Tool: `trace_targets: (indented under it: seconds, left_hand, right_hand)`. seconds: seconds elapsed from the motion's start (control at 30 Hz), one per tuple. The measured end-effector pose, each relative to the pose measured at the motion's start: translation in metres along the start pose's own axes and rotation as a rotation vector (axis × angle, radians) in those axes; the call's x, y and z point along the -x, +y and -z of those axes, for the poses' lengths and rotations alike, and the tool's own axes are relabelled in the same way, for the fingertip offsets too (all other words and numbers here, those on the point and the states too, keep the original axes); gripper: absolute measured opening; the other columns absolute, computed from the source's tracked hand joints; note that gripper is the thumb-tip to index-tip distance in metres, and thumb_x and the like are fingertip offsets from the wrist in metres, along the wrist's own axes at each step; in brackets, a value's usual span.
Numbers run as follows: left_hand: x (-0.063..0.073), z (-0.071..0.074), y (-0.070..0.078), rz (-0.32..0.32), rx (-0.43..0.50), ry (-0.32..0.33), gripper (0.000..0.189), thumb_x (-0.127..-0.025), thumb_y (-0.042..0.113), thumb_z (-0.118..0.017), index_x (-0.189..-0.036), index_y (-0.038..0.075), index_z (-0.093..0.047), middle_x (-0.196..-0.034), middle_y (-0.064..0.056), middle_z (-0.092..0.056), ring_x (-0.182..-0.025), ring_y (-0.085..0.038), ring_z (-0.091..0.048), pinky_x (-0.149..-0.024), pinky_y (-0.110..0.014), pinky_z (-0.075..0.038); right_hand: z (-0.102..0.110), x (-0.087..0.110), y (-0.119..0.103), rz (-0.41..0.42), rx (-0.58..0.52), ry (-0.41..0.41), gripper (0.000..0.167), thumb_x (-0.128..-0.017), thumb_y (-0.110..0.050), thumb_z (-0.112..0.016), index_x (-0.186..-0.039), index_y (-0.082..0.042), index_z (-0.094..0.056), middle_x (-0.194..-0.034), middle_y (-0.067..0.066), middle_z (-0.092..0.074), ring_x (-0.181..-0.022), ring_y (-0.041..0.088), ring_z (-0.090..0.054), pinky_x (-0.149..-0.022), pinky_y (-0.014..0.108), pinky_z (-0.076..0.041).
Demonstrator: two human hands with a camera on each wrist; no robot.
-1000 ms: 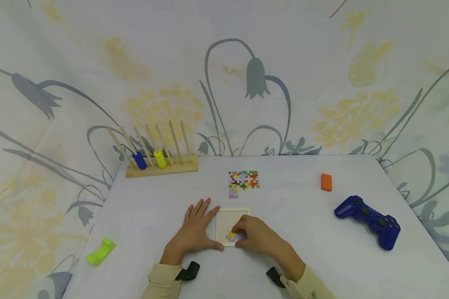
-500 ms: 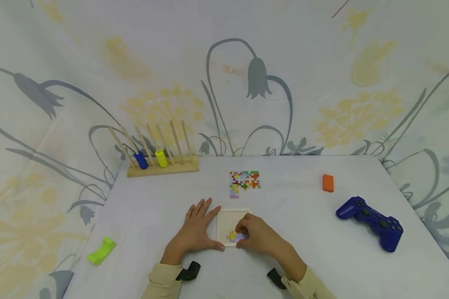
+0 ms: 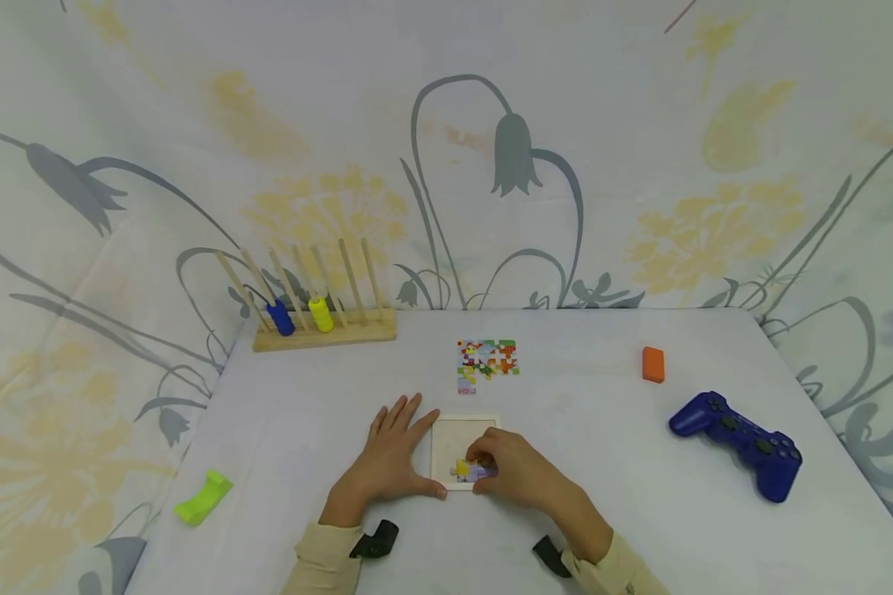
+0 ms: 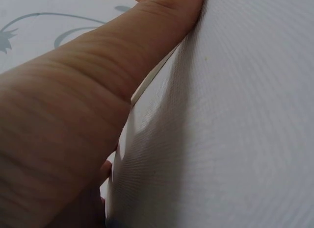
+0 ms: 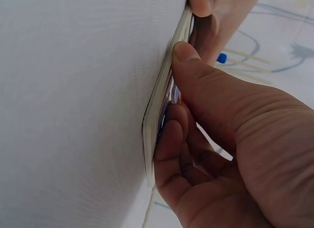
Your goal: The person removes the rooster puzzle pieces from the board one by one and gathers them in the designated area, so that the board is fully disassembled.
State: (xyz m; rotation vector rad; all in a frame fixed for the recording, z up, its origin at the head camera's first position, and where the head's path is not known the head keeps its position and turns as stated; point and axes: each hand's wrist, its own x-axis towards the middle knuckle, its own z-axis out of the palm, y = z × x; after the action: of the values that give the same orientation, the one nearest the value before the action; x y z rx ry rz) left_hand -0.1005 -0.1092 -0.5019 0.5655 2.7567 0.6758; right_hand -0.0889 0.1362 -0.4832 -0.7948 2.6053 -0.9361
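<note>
A shallow square puzzle tray [image 3: 457, 438] with a pale rim lies on the table in front of me. Joined yellow and lilac jigsaw pieces [image 3: 465, 471] sit along its near side. My right hand [image 3: 517, 471] is over the tray's right part, fingers curled, pinching a jigsaw piece mostly hidden beneath them; a sliver of piece [image 5: 175, 93] shows in the right wrist view, with the thumb by the rim. My left hand [image 3: 387, 463] lies spread at the tray's left side, thumb on the near rim and index fingertip by the far left corner.
Beyond the tray lies a partly joined colourful puzzle [image 3: 486, 359]. A wooden peg stand [image 3: 327, 330] with blue and yellow beads is at the back left. A green curved block [image 3: 203, 498] lies left; an orange block [image 3: 652, 364] and blue game controller [image 3: 737, 445] lie right.
The right hand and the yellow and lilac pieces have slid slightly to the right within the tray. The left hand stays in place.
</note>
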Motion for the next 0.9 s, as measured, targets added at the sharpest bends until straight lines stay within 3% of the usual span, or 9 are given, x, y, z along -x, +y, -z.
trace_targets:
  seconds: [0.9]
  left_hand:
    - [-0.0012, -0.0013, 0.0004, -0.003, -0.013, 0.005, 0.115, -0.064, 0.065, -0.088, -0.158, 0.019, -0.040, -0.171, -0.014, -0.020, -0.159, -0.038, -0.011, -0.126, -0.063, -0.010]
  right_hand:
    - [-0.0036, 0.0016, 0.0102, 0.038, -0.019, 0.006, 0.033, -0.082, -0.017, -0.086, -0.113, -0.008, -0.079, -0.098, -0.005, -0.067, -0.081, -0.001, -0.053, -0.072, 0.018, -0.049]
